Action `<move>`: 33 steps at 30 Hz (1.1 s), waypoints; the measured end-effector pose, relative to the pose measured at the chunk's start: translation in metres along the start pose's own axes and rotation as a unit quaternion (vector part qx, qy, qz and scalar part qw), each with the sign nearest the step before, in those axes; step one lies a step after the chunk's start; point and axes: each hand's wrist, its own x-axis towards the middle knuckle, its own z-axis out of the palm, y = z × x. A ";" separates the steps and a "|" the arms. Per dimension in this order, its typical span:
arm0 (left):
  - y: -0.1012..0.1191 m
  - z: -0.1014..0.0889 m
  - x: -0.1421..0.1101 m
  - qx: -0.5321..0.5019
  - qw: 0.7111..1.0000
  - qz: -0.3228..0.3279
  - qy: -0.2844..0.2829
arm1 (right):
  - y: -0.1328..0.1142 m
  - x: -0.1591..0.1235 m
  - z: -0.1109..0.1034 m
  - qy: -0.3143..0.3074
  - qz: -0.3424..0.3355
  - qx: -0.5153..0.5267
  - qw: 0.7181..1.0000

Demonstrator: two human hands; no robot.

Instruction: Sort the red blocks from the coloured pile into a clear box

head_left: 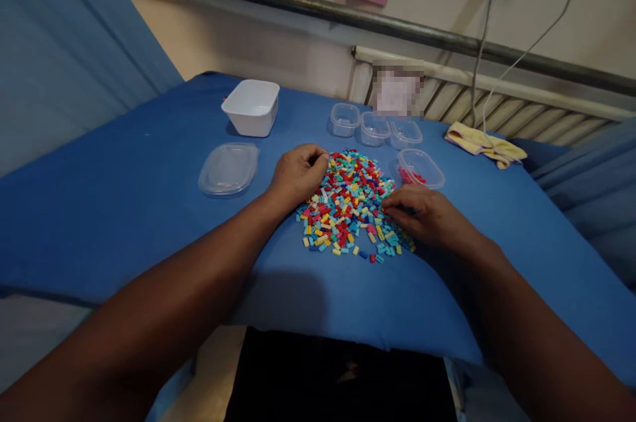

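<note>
A heap of small plastic bricks (348,200) in red, yellow, blue and teal lies on the blue-covered table (124,190). My left hand (298,173) rests at the heap's left edge, fingers curled in a loose fist over the bricks. My right hand (422,213) lies on the heap's right side, fingers pressed together in a pinch at the bricks. What either hand holds is hidden. A small clear tub (421,168) with a few red bricks sits just beyond my right hand.
Three clear small tubs (375,128) stand in a row behind the heap. A white bin (252,106) is at the back left, a clear lid (228,169) in front of it. A yellow cloth (484,144) lies at the back right. A radiator and wall run behind.
</note>
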 end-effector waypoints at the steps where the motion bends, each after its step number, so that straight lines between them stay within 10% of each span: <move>1: 0.000 0.000 0.000 0.001 1.000 -0.001 0.000 | 0.001 0.000 0.001 -0.014 0.002 -0.007 1.000; 19: -0.003 0.001 0.001 -0.006 1.000 0.009 -0.003 | -0.003 -0.004 0.001 -0.023 0.108 -0.100 0.989; 33: -0.003 0.001 0.001 0.005 1.000 0.013 0.005 | 0.020 -0.011 -0.033 0.251 0.144 -0.167 0.943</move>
